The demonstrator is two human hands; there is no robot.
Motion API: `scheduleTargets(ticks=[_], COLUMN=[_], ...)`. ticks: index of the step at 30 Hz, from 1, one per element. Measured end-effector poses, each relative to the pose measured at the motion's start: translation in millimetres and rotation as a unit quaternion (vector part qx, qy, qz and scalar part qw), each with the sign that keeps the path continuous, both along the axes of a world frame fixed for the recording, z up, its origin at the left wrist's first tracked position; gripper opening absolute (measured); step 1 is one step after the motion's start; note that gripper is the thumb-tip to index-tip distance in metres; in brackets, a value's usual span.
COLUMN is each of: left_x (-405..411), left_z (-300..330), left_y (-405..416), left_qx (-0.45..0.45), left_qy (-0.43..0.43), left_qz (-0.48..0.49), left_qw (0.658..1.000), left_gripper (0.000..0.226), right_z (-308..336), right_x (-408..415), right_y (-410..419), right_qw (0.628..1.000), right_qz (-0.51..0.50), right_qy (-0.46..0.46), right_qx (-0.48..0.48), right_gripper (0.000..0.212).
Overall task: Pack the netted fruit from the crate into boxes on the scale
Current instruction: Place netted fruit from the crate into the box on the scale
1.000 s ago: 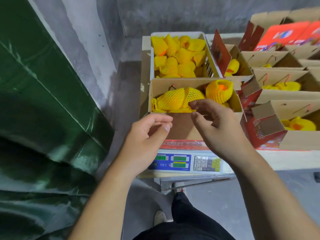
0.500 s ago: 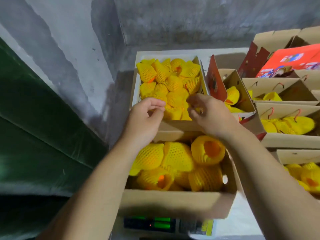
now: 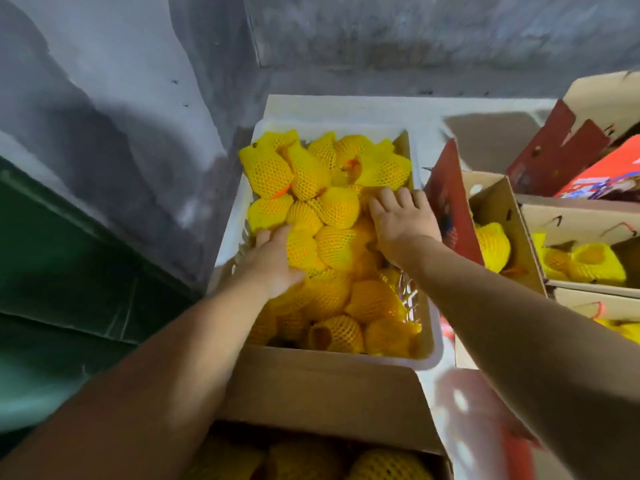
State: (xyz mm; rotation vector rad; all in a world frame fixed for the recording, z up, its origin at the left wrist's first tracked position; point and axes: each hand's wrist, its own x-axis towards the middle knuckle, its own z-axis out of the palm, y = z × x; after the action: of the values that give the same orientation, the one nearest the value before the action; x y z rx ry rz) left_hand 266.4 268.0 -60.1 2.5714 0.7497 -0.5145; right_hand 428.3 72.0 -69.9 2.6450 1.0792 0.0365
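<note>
Yellow foam netting covers every fruit in the white crate (image 3: pixel 434 344), which stands on the table against the grey wall (image 3: pixel 104 98). Both hands are down inside the crate. The left hand (image 3: pixel 273 258) lies on the pile at the crate's left side, fingers curled round one netted fruit (image 3: pixel 301 247). The right hand (image 3: pixel 401 220) lies palm-down at the crate's right side, fingers spread and pressing on the fruit; whether it has hold of any cannot be told. Just nearer than the crate stands an open cardboard box (image 3: pixel 318 389), with more netted fruit (image 3: pixel 391 465) visible inside at the bottom edge. To the right, further open boxes (image 3: pixel 498 216) hold a few netted fruit each. A dark green sheet (image 3: pixel 52 271) hangs at left.
</note>
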Motion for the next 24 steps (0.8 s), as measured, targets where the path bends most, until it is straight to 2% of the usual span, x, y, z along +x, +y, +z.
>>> scheduleTargets(ticks=[3,6,10,13,15,18,20,22,24], left_x=[6.0,7.2,2.3,-4.6,-9.9,-22.4,-37.0,-54.9,-73.7], left_z=[-12.1,-19.7,-17.1,-4.7,6.7,25.7,38.6,49.4,58.7], left_y=[2.6,-1.3,-12.2,-16.8,-18.6,-18.0,-19.5,-22.4,-25.4], left_qx=[0.003,0.012,0.046,0.076,0.051,-0.046,-0.103,-0.115,-0.126], left_qy=[-0.047,-0.073,-0.124,-0.154,-0.156,-0.186,-0.215,-0.231,-0.255], left_qz=[0.043,0.055,0.055,0.053,0.066,0.107,0.130,0.113,0.089], left_qw=[0.998,0.996,0.990,0.984,0.984,0.976,0.962,0.959,0.955], left_gripper=[0.092,0.084,0.076,0.077,0.083,0.087,0.089,0.090,0.086], right_z=[-5.0,-5.8,-5.0,-0.5,5.1,15.6,25.2,38.0,54.4], right_x=[5.2,6.9,3.6,-3.4,-8.1,-17.8,-31.9,-51.6,-78.9], right_y=[7.1,10.6,8.3,6.5,2.8,-6.1,-15.0,-24.5,-32.3], right_qw=[1.000,0.999,0.999,0.997,0.997,0.990,0.958,0.910,0.846], right_qz=[-0.020,-0.033,-0.029,-0.045,-0.059,-0.066,-0.089,-0.106,-0.110], right_qy=[-0.020,-0.029,-0.037,-0.062,-0.034,0.051,0.142,0.220,0.306], right_qx=[-0.003,0.008,-0.006,-0.004,0.026,0.112,0.231,0.334,0.422], right_gripper=[0.070,0.057,0.066,0.047,0.053,0.067,0.072,0.079,0.068])
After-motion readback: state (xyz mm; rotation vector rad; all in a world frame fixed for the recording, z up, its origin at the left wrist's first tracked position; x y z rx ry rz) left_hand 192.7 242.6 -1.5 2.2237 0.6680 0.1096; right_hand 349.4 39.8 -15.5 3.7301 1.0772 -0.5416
